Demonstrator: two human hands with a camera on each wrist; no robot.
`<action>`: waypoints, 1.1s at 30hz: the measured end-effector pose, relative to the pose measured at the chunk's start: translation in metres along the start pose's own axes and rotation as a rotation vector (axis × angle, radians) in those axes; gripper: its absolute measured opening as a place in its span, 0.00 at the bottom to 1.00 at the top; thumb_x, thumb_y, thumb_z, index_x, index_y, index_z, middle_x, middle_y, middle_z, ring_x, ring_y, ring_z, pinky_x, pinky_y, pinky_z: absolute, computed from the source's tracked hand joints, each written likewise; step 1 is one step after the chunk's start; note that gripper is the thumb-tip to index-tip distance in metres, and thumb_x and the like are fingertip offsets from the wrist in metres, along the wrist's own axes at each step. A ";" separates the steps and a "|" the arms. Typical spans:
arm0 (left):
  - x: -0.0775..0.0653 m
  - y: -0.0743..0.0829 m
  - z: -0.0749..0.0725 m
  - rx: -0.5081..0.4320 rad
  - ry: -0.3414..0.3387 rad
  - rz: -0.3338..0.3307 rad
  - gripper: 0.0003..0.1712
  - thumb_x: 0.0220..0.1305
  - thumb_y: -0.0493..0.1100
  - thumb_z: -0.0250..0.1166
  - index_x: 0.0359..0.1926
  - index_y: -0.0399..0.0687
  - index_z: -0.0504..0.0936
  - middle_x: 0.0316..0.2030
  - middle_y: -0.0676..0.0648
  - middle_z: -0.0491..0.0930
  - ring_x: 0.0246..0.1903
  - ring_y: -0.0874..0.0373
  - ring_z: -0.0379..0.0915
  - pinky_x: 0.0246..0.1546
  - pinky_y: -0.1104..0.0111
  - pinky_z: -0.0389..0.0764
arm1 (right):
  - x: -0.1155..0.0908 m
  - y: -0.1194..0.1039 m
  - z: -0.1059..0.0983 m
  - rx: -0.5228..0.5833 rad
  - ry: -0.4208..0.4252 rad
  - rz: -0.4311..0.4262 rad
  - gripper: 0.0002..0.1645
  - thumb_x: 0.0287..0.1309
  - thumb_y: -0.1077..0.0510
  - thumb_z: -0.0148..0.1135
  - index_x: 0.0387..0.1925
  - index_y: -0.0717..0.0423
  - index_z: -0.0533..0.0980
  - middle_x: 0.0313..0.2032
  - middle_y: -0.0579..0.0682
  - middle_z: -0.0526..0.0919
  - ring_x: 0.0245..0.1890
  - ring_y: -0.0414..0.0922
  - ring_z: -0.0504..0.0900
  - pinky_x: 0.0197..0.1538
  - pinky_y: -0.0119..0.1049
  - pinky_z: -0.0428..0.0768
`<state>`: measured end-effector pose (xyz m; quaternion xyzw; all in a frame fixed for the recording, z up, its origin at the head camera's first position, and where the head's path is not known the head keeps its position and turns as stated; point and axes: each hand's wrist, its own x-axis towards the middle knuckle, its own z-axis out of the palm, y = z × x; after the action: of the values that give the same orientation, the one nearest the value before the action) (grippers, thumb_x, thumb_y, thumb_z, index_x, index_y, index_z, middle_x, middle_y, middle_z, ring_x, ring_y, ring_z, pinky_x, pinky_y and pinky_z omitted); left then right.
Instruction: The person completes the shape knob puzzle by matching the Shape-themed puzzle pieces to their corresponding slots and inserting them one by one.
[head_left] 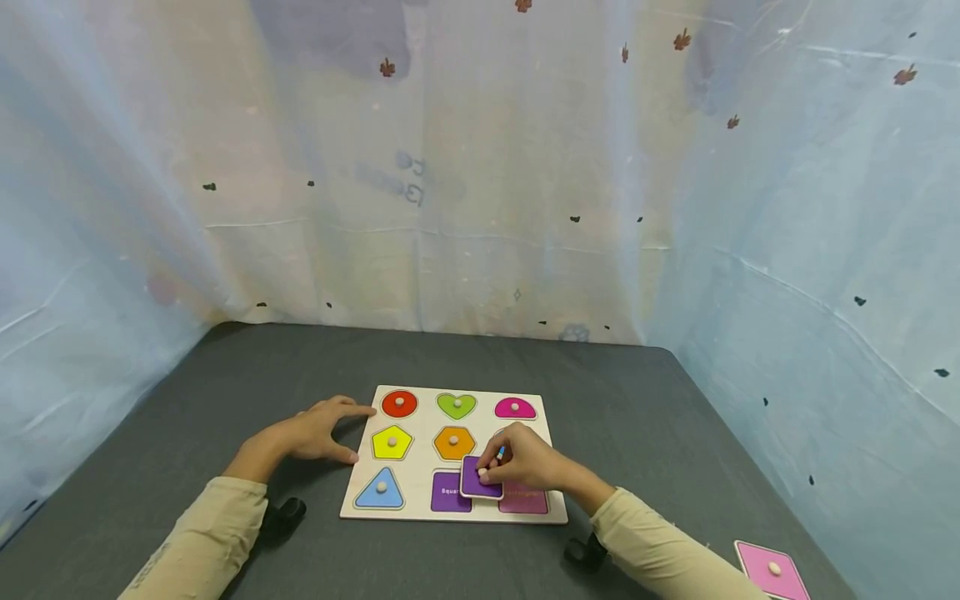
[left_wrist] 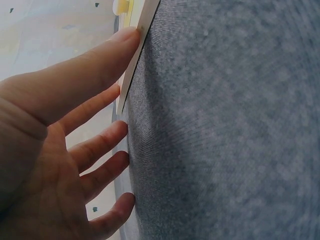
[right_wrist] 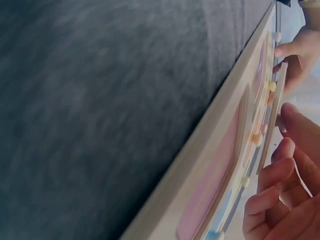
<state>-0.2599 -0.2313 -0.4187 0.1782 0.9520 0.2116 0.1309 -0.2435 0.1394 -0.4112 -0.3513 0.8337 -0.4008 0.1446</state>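
My right hand (head_left: 525, 457) pinches the small knob of a purple square puzzle piece (head_left: 472, 483). The piece is above the white puzzle board (head_left: 480, 512), overlapping the purple recess marked "Square" (head_left: 442, 497) and the pink recess (head_left: 528, 502). In the right wrist view the piece (right_wrist: 274, 115) shows edge-on, raised off the board, with thumb and fingers at its knob. My left hand (head_left: 317, 429) rests at the board's left edge, thumb and index finger touching it. The left wrist view shows the thumb (left_wrist: 107, 52) on the edge and the other fingers spread.
Seated in the board are a red circle (head_left: 391, 410), green heart (head_left: 457, 412), magenta half-circle (head_left: 516, 413), yellow pentagon (head_left: 384, 450), orange hexagon (head_left: 454, 452) and blue triangle (head_left: 380, 501). A pink knobbed piece (head_left: 757, 562) lies at the lower right on the dark grey table (head_left: 637, 433).
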 end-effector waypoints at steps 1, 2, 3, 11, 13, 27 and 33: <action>0.000 0.000 0.000 0.000 0.001 0.002 0.47 0.52 0.53 0.79 0.72 0.52 0.71 0.68 0.31 0.65 0.68 0.28 0.60 0.60 0.26 0.61 | 0.001 -0.001 0.002 0.003 -0.001 0.009 0.03 0.56 0.65 0.73 0.32 0.64 0.86 0.26 0.55 0.83 0.22 0.33 0.71 0.29 0.22 0.71; 0.000 0.000 0.000 -0.001 0.001 0.002 0.47 0.52 0.53 0.79 0.71 0.52 0.71 0.68 0.31 0.65 0.68 0.28 0.60 0.60 0.26 0.61 | 0.003 -0.003 0.004 0.012 -0.004 0.020 0.03 0.56 0.66 0.73 0.32 0.64 0.86 0.25 0.56 0.82 0.21 0.33 0.70 0.28 0.22 0.70; 0.000 0.000 0.000 -0.001 0.002 0.002 0.47 0.52 0.53 0.79 0.71 0.52 0.71 0.68 0.32 0.65 0.68 0.28 0.60 0.60 0.26 0.60 | 0.004 -0.004 0.006 0.018 -0.007 0.029 0.03 0.56 0.66 0.73 0.31 0.64 0.86 0.24 0.56 0.82 0.20 0.33 0.69 0.27 0.22 0.68; -0.001 -0.001 0.001 -0.002 0.005 0.006 0.46 0.52 0.53 0.79 0.71 0.51 0.71 0.68 0.32 0.65 0.67 0.29 0.60 0.60 0.25 0.59 | 0.016 -0.012 0.020 0.028 -0.021 0.087 0.03 0.54 0.67 0.74 0.31 0.63 0.87 0.24 0.56 0.82 0.22 0.35 0.72 0.27 0.21 0.70; 0.000 -0.001 0.001 -0.001 0.005 0.007 0.46 0.52 0.53 0.79 0.71 0.52 0.71 0.67 0.32 0.65 0.67 0.29 0.61 0.59 0.25 0.59 | 0.017 -0.014 0.022 0.020 -0.027 0.090 0.02 0.54 0.66 0.74 0.31 0.63 0.87 0.24 0.56 0.82 0.22 0.36 0.72 0.27 0.22 0.70; 0.001 0.002 0.000 0.006 0.002 -0.003 0.47 0.52 0.54 0.79 0.71 0.51 0.71 0.68 0.31 0.65 0.68 0.28 0.60 0.60 0.25 0.60 | 0.023 -0.022 0.029 -0.002 -0.060 0.098 0.02 0.53 0.66 0.74 0.31 0.62 0.87 0.23 0.56 0.82 0.23 0.36 0.72 0.28 0.22 0.71; -0.001 0.004 -0.002 0.005 -0.001 -0.019 0.47 0.52 0.53 0.79 0.71 0.52 0.71 0.68 0.32 0.65 0.68 0.28 0.60 0.61 0.25 0.59 | 0.025 -0.019 0.029 -0.010 -0.063 0.098 0.02 0.54 0.66 0.74 0.31 0.62 0.87 0.23 0.53 0.82 0.24 0.35 0.73 0.28 0.23 0.72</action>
<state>-0.2586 -0.2284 -0.4152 0.1695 0.9541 0.2080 0.1328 -0.2370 0.0965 -0.4139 -0.3234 0.8469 -0.3776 0.1885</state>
